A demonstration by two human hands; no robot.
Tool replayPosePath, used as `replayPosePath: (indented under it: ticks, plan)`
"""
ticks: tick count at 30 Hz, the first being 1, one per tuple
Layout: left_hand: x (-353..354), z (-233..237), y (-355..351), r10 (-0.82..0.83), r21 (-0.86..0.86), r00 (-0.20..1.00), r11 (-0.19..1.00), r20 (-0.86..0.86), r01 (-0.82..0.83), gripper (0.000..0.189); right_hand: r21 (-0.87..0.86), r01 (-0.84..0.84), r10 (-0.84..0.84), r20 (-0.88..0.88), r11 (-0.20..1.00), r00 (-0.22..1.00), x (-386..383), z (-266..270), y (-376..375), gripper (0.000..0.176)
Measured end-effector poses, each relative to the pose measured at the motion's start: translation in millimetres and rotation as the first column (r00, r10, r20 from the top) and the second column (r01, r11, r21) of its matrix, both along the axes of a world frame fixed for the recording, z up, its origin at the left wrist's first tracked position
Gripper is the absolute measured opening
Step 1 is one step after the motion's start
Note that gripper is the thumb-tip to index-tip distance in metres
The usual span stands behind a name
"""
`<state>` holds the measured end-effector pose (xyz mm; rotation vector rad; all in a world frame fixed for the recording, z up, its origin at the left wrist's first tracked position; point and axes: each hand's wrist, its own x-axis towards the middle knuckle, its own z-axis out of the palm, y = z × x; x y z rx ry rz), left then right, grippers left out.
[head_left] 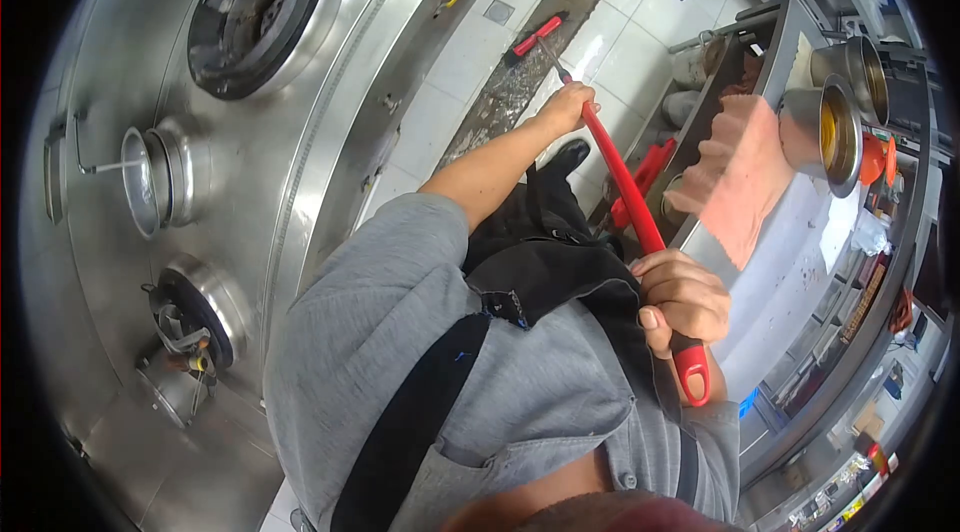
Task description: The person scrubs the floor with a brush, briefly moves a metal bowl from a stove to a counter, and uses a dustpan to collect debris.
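My left hand [568,108] grips a long red handle [628,194] low down, arm stretched toward the floor. Close to my chest, my right hand [683,302] is closed around the same handle near its top end, whose red looped tip [693,378] sticks out below the fist. Past my left hand the handle continues as a thin metal rod to a red and black head [534,36], which lies on the wet floor channel [520,72]. I wear a grey shirt and a black apron. One black shoe [568,156] shows beneath the handle.
A stainless steel wok range [150,182] with round burners fills the left. The white tiled floor [470,42] runs down the middle with a small drain grate [499,11]. At the right, a steel counter [800,232] carries a pink cloth [740,172] and metal pots [830,127].
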<state>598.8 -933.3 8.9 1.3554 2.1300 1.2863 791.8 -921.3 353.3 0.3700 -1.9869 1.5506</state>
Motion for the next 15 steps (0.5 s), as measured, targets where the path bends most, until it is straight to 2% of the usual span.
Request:
replayPosePath:
  ticks: [6,10,12,15]
  plan:
    - [-45,0,98,0.004,-0.044,0.999,0.999,-0.04,-0.005,0.02,-0.028,-0.025,0.024,-0.052,0.999,0.998,-45,2,121,0.02]
    - [-68,24,158,0.019,-0.068,1.0,0.998,-0.014,-0.019,0.022,-0.103,-0.099,0.097,-0.027,0.99,0.995,-80,19,210,0.02]
    - [-81,31,185,0.063,-0.061,0.998,0.996,-0.012,-0.063,0.024,-0.116,-0.112,0.111,-0.01,0.987,0.994,-101,24,242,0.02]
    - [-102,34,215,0.17,-0.087,0.986,0.982,0.001,-0.169,0.023,-0.038,-0.11,0.111,0.04,0.993,0.993,-132,35,275,0.017]
